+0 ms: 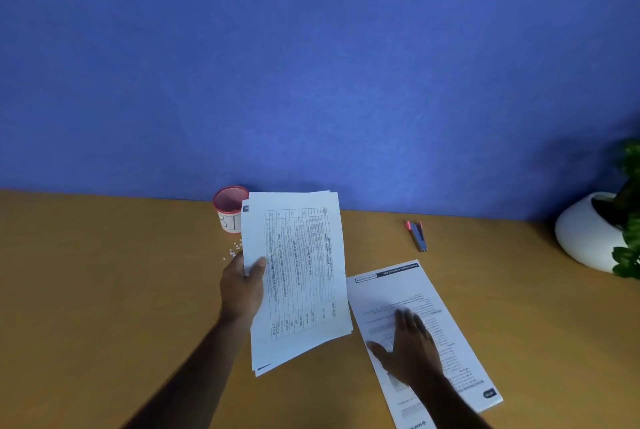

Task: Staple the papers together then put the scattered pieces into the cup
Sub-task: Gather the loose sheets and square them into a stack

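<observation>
My left hand [242, 286] grips the left edge of a stack of printed sheets [298, 276], lifted and tilted above the table. My right hand [408, 345] lies flat, fingers spread, on another printed sheet [412, 293] resting on the table to the right. A paper cup with a red rim [229, 209] stands at the back by the wall, partly hidden behind the held stack. Small white paper pieces [233, 250] lie scattered in front of the cup. A blue and red stapler [416, 235] lies at the back right.
The wooden table [104, 290] meets a blue wall [311, 65] at the back. A white round pot with a green plant [592, 231] stands at the far right edge.
</observation>
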